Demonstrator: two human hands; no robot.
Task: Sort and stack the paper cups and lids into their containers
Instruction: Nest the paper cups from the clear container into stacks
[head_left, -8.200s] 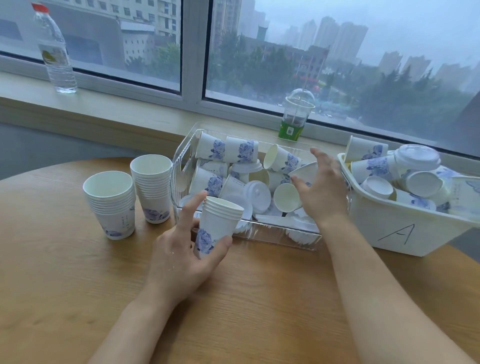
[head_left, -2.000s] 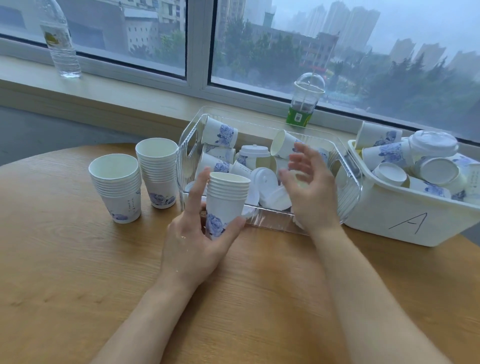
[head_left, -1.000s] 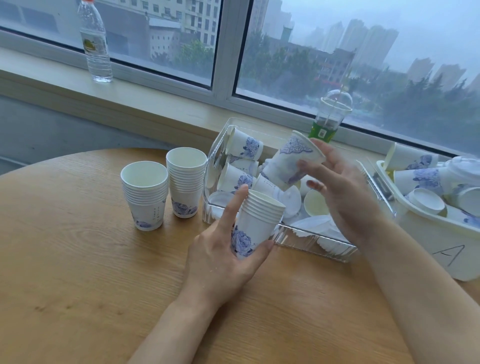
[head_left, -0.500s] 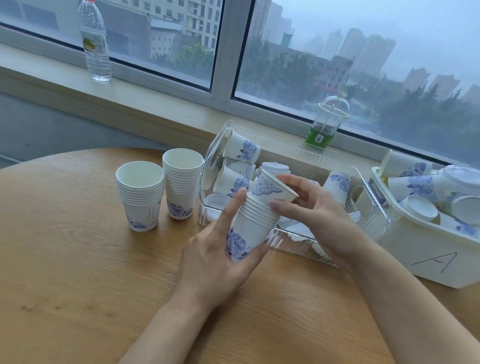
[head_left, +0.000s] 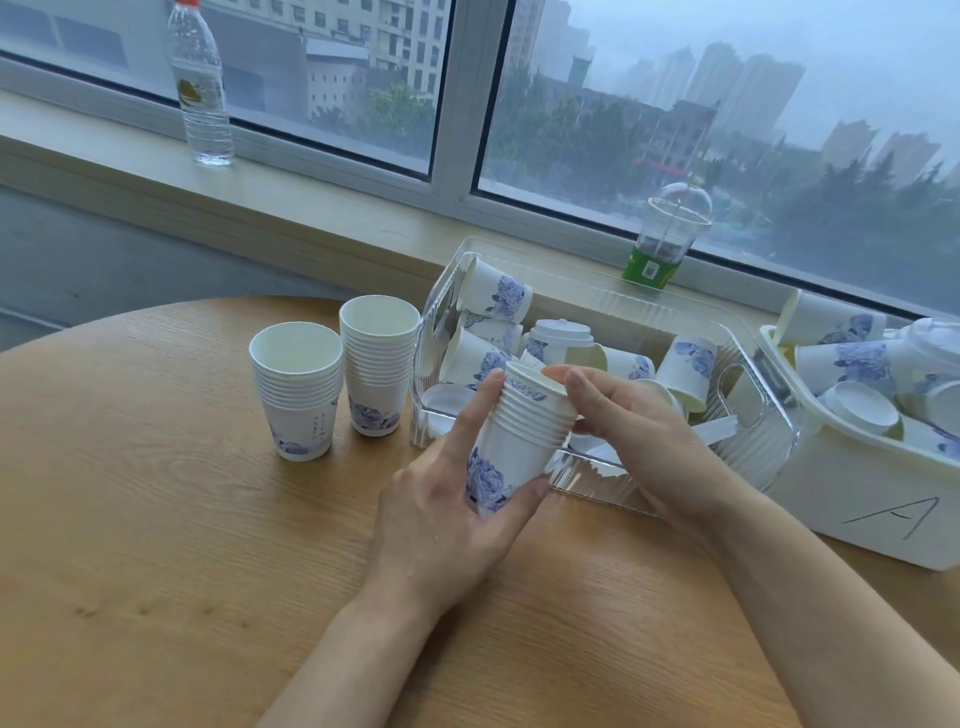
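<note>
My left hand grips a stack of white paper cups with blue flowers just above the table, in front of the clear bin. My right hand pinches the rim of the top cup, which sits almost fully nested in that stack. Two more cup stacks stand upright on the table to the left. The clear bin holds several loose cups and white lids. A white bin marked A on the right also holds cups and lids.
The round wooden table stands against a window sill. On the sill are a water bottle at the left and a domed plastic drink cup behind the clear bin.
My right hand lifted a loose cup out of the clear bin, brought it to the stack in my left hand, and pushed it down from tilted to nearly nested.
</note>
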